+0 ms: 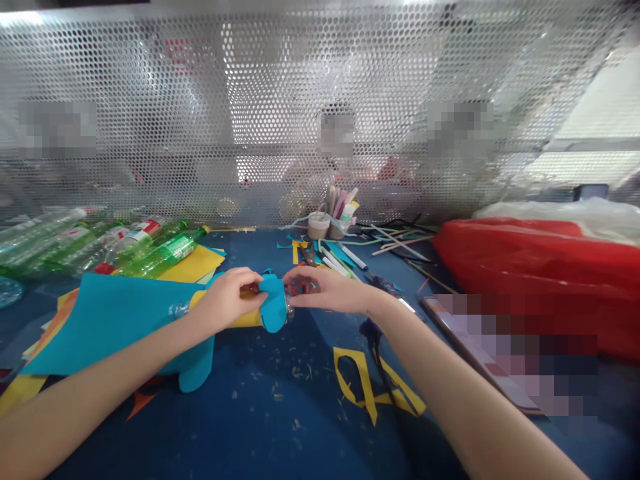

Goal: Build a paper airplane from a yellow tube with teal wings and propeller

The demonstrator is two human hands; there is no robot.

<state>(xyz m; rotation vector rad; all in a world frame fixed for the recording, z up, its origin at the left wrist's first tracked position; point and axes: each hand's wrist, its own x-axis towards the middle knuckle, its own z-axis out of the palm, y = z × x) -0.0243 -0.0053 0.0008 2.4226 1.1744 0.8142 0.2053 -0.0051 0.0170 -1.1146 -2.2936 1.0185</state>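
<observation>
A clear plastic bottle (245, 320) wrapped in yellow paper lies across the middle of the table. Around its right part sits a rounded blue paper cutout (273, 305). My left hand (227, 300) is closed over the yellow wrap, its thumb and fingertips at the cutout's left edge. From the other side, my right hand (323, 290) grips the bottle's clear right end, with thumb and fingers close to the cutout. The fingertips are partly hidden. A larger blue paper shape (197, 370) shows beneath the bottle's left part.
Green and clear bottles (165, 257) lie at the left beside a blue paper sheet (120, 320). Yellow paper scraps (367, 387), a phone-like device (480, 353) and a red plastic bag (500, 267) lie right. Markers (354, 257) and cups (319, 227) stand before a perforated metal screen (280, 100).
</observation>
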